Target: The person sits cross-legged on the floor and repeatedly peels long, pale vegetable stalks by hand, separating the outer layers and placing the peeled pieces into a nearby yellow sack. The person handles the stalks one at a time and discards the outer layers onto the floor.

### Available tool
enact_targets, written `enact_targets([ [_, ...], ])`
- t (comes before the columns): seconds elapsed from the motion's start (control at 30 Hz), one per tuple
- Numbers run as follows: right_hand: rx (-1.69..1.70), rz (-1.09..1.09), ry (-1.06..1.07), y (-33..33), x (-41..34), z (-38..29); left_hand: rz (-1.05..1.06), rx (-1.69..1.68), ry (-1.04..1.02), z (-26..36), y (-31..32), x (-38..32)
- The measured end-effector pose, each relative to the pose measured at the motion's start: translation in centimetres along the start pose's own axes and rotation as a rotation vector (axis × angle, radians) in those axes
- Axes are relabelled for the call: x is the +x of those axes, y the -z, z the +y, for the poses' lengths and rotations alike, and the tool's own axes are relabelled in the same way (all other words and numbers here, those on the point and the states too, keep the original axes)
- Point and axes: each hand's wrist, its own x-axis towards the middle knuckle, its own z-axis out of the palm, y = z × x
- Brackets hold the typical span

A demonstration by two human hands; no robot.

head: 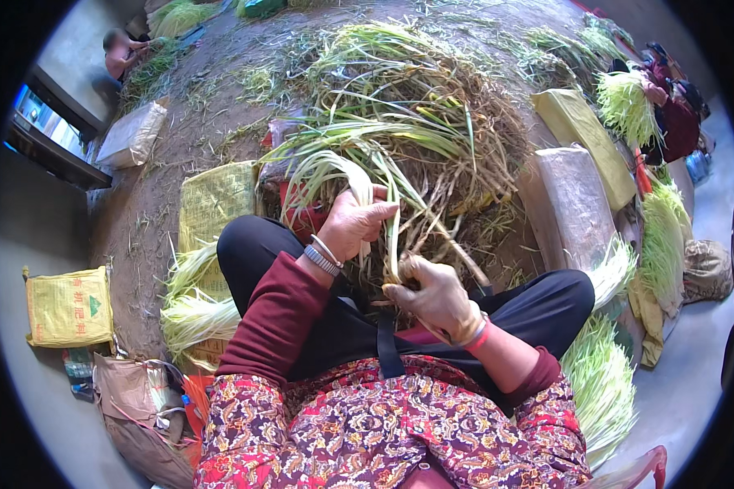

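Observation:
My left hand [356, 225] is closed around a small bunch of pale garlic chive-like stalks [336, 165], whose leaves droop over to the left. One more stalk [392, 232] runs from beside the left thumb down to my right hand [435, 296]. That hand wears a light glove and pinches the stalk's lower end between thumb and fingers. Right in front of both hands lies a large heap of uncleaned stalks [404, 104], green leaves to the left and brown roots to the right. Loose stalks slant from the heap just above the right hand.
Pale stalks lie on a yellow woven sack [217, 202] at left and in a pile [599, 391] at right. Wrapped blocks [575, 202] stand right of the heap. A person [676, 110] at far right holds a bunch; another person [122, 58] sits at upper left.

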Motion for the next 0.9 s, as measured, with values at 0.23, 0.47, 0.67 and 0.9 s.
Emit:
enact_targets([
  [0.23,0.235,0.08,-0.039,1.2,-0.1,-2.9,0.059,-0.067,-0.106,1.5,0.3,-0.7],
  [0.47,-0.144,0.168,0.079,0.0,0.6,4.0,0.146,0.01,-0.124,1.4,1.7,-0.7],
  [0.67,-0.27,0.124,0.079,-1.6,0.7,5.8,0.153,0.23,-0.06,-0.4,0.5,-0.9],
  [0.9,0.107,-0.091,-0.289,-1.9,1.7,4.7,0.141,0.428,-0.134,-1.4,0.5,-0.2],
])
